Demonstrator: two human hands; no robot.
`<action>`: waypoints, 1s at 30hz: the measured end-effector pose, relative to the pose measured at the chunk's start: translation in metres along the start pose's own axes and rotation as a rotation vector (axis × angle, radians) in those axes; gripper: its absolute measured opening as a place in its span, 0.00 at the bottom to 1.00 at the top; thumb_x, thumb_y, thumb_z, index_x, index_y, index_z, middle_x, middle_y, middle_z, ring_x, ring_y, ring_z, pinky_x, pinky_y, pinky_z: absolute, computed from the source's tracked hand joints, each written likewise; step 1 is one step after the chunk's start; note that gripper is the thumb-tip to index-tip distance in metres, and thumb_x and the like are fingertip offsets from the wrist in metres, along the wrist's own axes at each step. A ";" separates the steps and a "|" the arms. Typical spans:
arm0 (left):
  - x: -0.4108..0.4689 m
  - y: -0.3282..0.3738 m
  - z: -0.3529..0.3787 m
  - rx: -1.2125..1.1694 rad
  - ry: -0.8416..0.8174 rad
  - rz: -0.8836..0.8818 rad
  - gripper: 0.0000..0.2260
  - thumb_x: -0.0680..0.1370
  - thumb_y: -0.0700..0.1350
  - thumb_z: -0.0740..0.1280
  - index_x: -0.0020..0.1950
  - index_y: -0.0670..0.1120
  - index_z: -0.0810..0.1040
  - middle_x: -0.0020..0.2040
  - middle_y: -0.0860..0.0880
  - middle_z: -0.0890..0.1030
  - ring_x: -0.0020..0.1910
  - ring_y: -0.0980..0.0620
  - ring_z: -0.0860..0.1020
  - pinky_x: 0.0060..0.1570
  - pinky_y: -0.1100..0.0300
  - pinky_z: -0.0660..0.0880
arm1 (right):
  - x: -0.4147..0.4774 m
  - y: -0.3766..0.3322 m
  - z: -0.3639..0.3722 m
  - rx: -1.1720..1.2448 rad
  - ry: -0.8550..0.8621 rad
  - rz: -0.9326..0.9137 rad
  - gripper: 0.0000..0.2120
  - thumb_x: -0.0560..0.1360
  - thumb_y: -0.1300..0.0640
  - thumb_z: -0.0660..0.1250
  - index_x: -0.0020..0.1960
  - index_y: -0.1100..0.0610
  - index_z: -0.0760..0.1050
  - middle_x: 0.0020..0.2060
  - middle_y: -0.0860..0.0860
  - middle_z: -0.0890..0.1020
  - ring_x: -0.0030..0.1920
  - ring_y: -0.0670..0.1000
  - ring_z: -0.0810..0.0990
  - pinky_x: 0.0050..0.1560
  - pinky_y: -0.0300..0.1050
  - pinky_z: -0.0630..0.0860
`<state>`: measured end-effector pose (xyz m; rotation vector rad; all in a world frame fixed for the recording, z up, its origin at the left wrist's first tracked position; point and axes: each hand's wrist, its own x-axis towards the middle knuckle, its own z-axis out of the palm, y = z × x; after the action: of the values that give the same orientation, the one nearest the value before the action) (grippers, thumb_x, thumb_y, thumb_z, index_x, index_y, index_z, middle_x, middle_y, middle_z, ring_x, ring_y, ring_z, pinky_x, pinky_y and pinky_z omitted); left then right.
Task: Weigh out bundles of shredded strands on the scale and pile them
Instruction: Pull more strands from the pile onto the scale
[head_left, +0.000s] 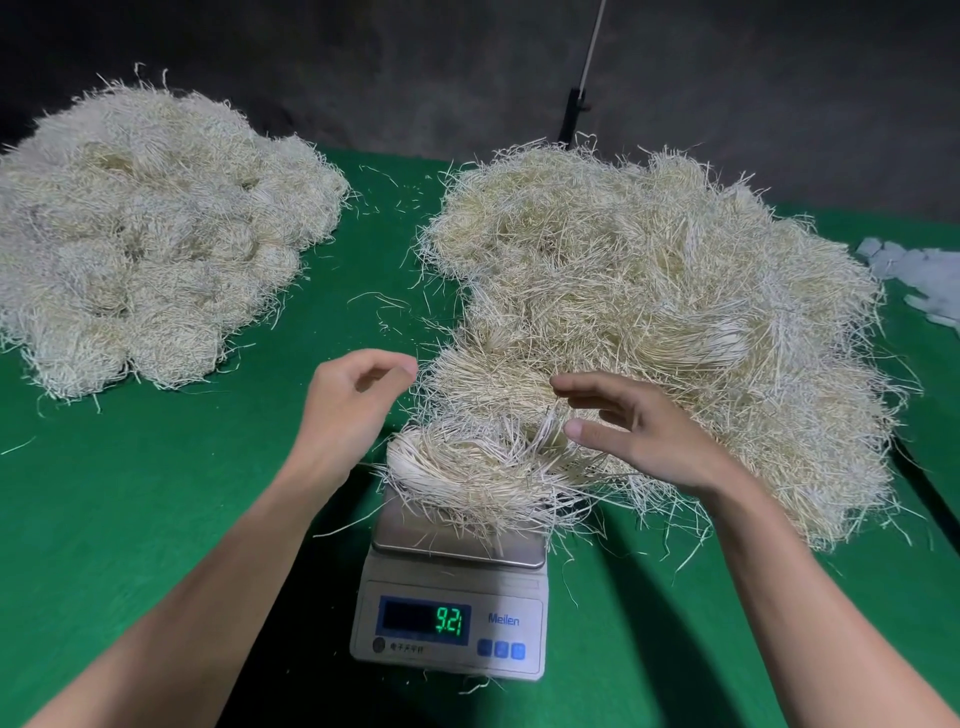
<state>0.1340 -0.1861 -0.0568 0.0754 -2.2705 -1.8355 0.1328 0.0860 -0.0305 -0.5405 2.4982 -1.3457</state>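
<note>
Weighing is the step in hand: the bundle sits on the scale just below both hands, its display showing 9.21. The left hand is loosely curled, seemingly empty; the right hand is spread, hovering at the loose heap beyond it. Next likely calls for adjusting the amount, then carrying the bundle to the pile left of the left hand

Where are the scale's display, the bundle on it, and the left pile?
scale's display (426, 619), head view, on the green digits.
bundle (467, 474), head view, middle of its strands.
left pile (150, 234), head view, its centre.
</note>
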 end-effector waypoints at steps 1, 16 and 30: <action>0.001 0.001 0.002 0.004 0.000 -0.005 0.11 0.75 0.44 0.70 0.37 0.60 0.83 0.43 0.61 0.84 0.45 0.64 0.79 0.48 0.66 0.70 | 0.000 0.002 0.000 0.012 0.006 0.004 0.20 0.66 0.43 0.67 0.58 0.37 0.70 0.61 0.38 0.73 0.63 0.44 0.72 0.67 0.49 0.67; 0.042 0.046 0.085 0.093 -0.147 0.016 0.06 0.75 0.44 0.69 0.41 0.55 0.80 0.42 0.57 0.83 0.44 0.57 0.80 0.48 0.65 0.75 | 0.028 0.063 -0.069 -0.162 0.726 0.180 0.12 0.75 0.66 0.66 0.58 0.60 0.78 0.52 0.55 0.81 0.47 0.50 0.79 0.53 0.45 0.77; 0.116 0.086 0.199 0.203 -0.283 0.102 0.16 0.74 0.37 0.69 0.59 0.51 0.75 0.59 0.54 0.77 0.44 0.57 0.80 0.46 0.63 0.79 | 0.100 0.053 -0.147 0.083 0.590 0.047 0.10 0.77 0.59 0.64 0.37 0.58 0.76 0.32 0.48 0.77 0.26 0.37 0.74 0.27 0.30 0.70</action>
<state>-0.0109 0.0033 0.0039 -0.2799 -2.5915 -1.6482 -0.0251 0.1794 -0.0001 -0.0611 2.8493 -1.7852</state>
